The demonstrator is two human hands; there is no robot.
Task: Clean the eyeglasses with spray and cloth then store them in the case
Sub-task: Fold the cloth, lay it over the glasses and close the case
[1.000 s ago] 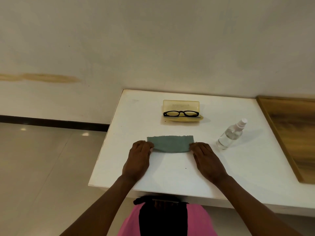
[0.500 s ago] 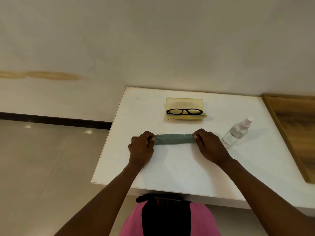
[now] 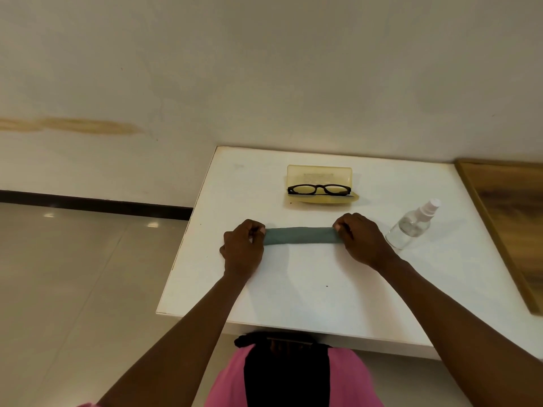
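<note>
A grey-green cloth (image 3: 299,235) lies folded into a narrow strip on the white table (image 3: 308,289). My left hand (image 3: 242,248) pinches its left end and my right hand (image 3: 363,239) pinches its right end. Behind the cloth, black-framed eyeglasses (image 3: 319,190) sit in an open yellow case (image 3: 320,174) with its lid standing up. A clear spray bottle (image 3: 412,224) with a white nozzle lies tilted on the table to the right of my right hand.
A wooden board (image 3: 511,218) lies along the table's right side. The wall runs just behind the table, and tiled floor (image 3: 73,274) drops away past the table's left edge.
The cloth went from a flat wider rectangle to a narrow folded strip. Both hands changed from lying flat on its ends to pinching them.
</note>
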